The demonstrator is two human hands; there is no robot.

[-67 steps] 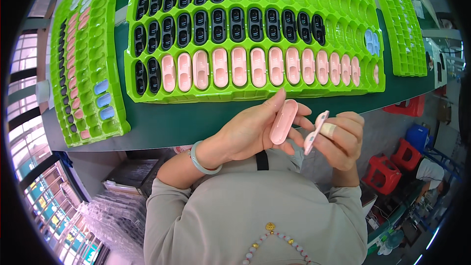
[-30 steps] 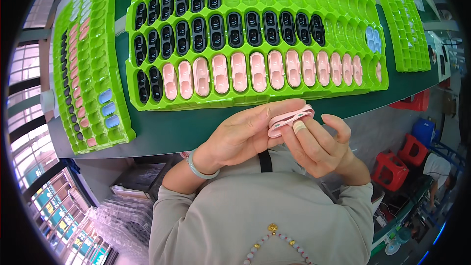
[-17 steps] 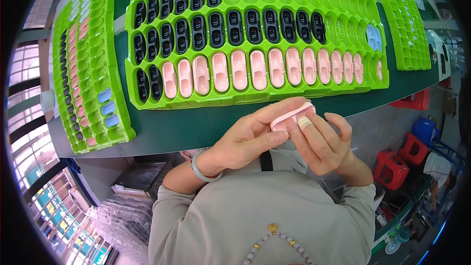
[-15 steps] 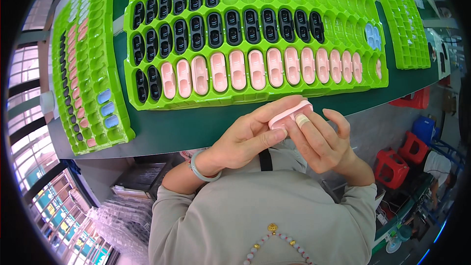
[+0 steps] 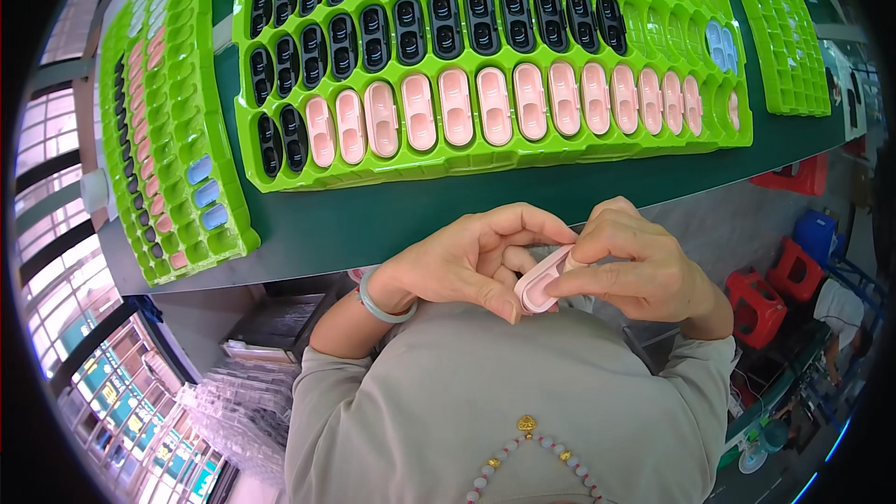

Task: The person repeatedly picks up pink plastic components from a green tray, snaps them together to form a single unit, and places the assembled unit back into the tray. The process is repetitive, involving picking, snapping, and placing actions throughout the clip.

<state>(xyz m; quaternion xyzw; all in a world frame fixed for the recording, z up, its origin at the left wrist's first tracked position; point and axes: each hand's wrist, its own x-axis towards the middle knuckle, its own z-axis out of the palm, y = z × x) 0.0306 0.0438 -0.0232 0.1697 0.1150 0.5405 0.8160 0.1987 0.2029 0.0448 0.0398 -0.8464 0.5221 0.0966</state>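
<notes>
Between my two hands, in front of my chest, I hold a pink oblong earbud case part (image 5: pixel 536 291) at a tilt. My left hand (image 5: pixel 467 257) is curled around its lower left end, the thumb along its near side and the fingers behind it. At its upper right end my right hand (image 5: pixel 644 266) pinches it, the thumb reaching over the hollow side. Beyond my hands, similar pink case parts (image 5: pixel 456 108) stand in the front row of a green moulded tray (image 5: pixel 392 168). Black case parts (image 5: pixel 409 30) fill much of the rows behind.
A second green tray (image 5: pixel 191 247) at the left carries black, pink and blue pieces. Another green tray (image 5: pixel 793 93) lies at the far right. Everything rests on a dark green table (image 5: pixel 327 233). Red stools (image 5: pixel 754 306) and a person (image 5: pixel 840 313) are off to the right.
The pink case part has come down nearer my chest and turned steeper. My right hand has shifted from beneath it to a pinch on its upper end, palm turned over.
</notes>
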